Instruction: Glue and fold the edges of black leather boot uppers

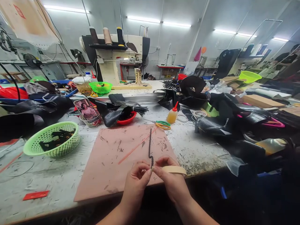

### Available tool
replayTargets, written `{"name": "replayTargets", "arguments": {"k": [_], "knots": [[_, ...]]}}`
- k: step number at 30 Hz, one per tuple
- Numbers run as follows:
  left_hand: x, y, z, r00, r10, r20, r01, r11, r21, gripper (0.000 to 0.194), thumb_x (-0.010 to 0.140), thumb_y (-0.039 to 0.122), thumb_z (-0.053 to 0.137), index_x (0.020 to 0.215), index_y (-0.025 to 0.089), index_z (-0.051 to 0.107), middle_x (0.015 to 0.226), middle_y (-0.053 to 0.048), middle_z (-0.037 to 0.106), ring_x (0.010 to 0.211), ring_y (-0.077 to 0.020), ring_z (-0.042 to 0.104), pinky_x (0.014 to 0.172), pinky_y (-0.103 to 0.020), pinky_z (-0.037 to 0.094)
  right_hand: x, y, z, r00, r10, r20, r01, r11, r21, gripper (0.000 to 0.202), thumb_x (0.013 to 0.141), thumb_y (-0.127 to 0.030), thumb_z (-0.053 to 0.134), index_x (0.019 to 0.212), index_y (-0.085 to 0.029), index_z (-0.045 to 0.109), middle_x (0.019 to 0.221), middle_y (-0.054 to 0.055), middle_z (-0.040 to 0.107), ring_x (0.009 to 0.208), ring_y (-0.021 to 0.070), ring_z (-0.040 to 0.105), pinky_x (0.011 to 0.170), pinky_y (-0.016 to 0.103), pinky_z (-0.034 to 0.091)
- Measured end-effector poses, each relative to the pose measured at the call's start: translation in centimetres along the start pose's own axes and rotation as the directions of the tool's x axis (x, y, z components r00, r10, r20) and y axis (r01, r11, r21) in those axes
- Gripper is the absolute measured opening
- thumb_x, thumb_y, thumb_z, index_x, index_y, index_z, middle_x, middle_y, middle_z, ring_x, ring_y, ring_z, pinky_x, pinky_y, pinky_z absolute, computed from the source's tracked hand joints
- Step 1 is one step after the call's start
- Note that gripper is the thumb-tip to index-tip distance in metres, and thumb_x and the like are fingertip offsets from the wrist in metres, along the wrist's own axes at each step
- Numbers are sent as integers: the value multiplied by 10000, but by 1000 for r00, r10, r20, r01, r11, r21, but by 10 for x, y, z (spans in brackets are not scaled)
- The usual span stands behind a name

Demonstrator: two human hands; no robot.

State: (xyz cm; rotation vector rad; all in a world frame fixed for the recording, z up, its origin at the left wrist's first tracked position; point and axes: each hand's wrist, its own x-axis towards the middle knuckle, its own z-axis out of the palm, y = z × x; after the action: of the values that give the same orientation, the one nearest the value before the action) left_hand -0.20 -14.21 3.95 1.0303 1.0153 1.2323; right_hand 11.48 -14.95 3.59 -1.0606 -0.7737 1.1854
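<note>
A thin black strip (150, 142), seemingly braided or twisted at its near end, lies across the pink mat (100, 168). My left hand (138, 178) pinches that near end between thumb and finger. Right beside it, my right hand (172, 181) is closed, with its thumb and finger meeting the left ones at the strip's tip. A roll of cream masking tape (175, 170) sits in the right hand, its far side sticking out to the right. The exact spot where the fingertips meet is too small to make out.
A red ruler-like strip (136, 147) lies on the mat. Beyond are green-handled scissors (163, 125) and a glue bottle (172, 115). A green basket (52, 150) with black pieces stands left, near a propped phone (86, 109). Black leather (220, 122) is heaped right; a sewing machine (110, 62) stands behind.
</note>
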Motion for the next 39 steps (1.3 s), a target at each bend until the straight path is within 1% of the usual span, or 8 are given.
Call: {"name": "replayTargets", "arguments": {"k": [7, 13, 17, 20, 24, 27, 34, 39], "knots": [[2, 12, -7, 993, 116, 30, -119, 984, 134, 63, 563, 182, 754, 584, 203, 698, 724, -60, 542, 756, -201, 494, 713, -253, 413, 4, -5, -4, 987, 112, 113, -104, 992, -68, 269, 520, -365, 766, 651, -177, 627, 603, 1, 582, 574, 137, 514, 549, 267, 439], [4, 20, -9, 980, 120, 160, -152, 966, 208, 27, 639, 218, 711, 656, 198, 707, 734, -68, 553, 739, -194, 494, 684, -246, 405, 0, -3, -5, 990, -109, 87, 125, 971, -204, 167, 631, -318, 706, 623, -181, 610, 638, 3, 568, 629, 143, 525, 600, 264, 440], [3, 18, -9, 988, -69, 139, 54, 993, 109, 173, 650, 333, 712, 614, 177, 647, 627, -26, 525, 634, -153, 465, 606, -230, 383, -1, -2, -3, 981, -164, 103, 180, 969, -167, 167, 658, -322, 693, 623, -187, 601, 629, 0, 564, 611, 143, 531, 580, 263, 451], [3, 17, -9, 958, -225, 179, 240, 968, -68, 246, 619, 373, 742, 645, 162, 619, 577, 6, 511, 575, -114, 449, 576, -211, 369, 2, 3, -4, 976, -136, 168, 149, 987, -66, 183, 645, -349, 710, 627, -192, 617, 646, 4, 576, 649, 159, 554, 617, 281, 472], [2, 21, -3, 919, -297, 261, 369, 880, -299, 307, 538, 307, 807, 608, 160, 547, 596, 20, 527, 531, -81, 451, 523, -189, 362, 7, 9, -8, 959, -42, 281, 48, 999, -14, 222, 663, -398, 692, 747, -194, 668, 740, 33, 609, 647, 170, 567, 596, 309, 488], [2, 21, 1, 892, -345, 291, 435, 830, -349, 332, 530, 300, 818, 599, 157, 526, 551, 25, 519, 492, -70, 451, 490, -178, 353, 7, 7, -10, 938, -3, 347, 9, 1000, -16, 234, 712, -404, 647, 809, -192, 661, 745, 29, 612, 586, 150, 557, 553, 298, 485], [0, 15, -6, 931, -234, 281, 285, 945, -158, 290, 591, 363, 783, 653, 152, 594, 571, -6, 587, 551, -107, 529, 563, -206, 408, 3, -12, -6, 914, -294, 281, 334, 937, -106, 137, 732, -322, 645, 696, -200, 595, 697, -7, 526, 615, 121, 537, 557, 224, 465], [-2, 16, -9, 926, -212, 313, 262, 957, -124, 286, 645, 397, 738, 664, 146, 603, 578, -26, 608, 563, -122, 540, 581, -223, 412, 3, -16, -8, 867, -317, 385, 408, 894, -182, 133, 778, -322, 591, 725, -201, 613, 722, 10, 528, 659, 141, 550, 577, 243, 465]]}}
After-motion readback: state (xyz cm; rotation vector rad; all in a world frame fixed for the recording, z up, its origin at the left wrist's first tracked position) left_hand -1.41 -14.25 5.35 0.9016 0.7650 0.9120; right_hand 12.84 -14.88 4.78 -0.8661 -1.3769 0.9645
